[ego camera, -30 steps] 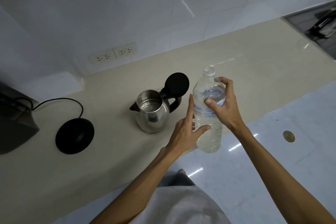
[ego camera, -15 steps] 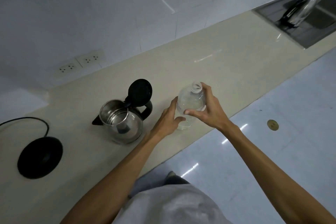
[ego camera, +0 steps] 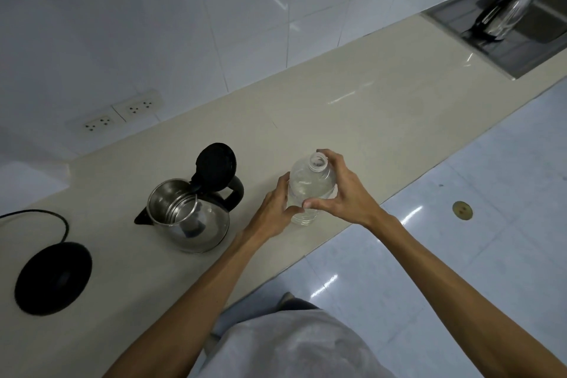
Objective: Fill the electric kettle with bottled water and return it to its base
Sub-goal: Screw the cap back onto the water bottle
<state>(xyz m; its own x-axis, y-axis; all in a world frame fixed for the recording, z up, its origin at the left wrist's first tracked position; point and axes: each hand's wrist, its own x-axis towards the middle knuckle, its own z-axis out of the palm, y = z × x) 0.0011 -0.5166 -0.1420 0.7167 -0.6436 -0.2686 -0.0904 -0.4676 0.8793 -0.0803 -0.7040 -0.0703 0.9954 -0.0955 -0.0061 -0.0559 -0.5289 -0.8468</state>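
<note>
A clear plastic water bottle [ego camera: 310,184] stands upright on the beige counter [ego camera: 352,120] near its front edge, and its white neck looks open with no cap on it. My right hand [ego camera: 340,190] grips the bottle from the right, fingers around its shoulder. My left hand [ego camera: 276,209] touches its left side, thumb meeting the right thumb in front. The steel kettle [ego camera: 190,218] stands to the left, off its base, black lid tipped up. Its round black base [ego camera: 53,278] with a cord lies at the far left.
Two wall sockets [ego camera: 122,113] sit on the tiled wall behind the kettle. A steel sink [ego camera: 521,37] with a tap is at the far right of the counter. The counter's front edge runs just under my hands, with pale floor tiles below.
The bottle came down from mid-air onto the counter. My left hand closed in on its side, and my view swung right and now looks more steeply down on the bottle.
</note>
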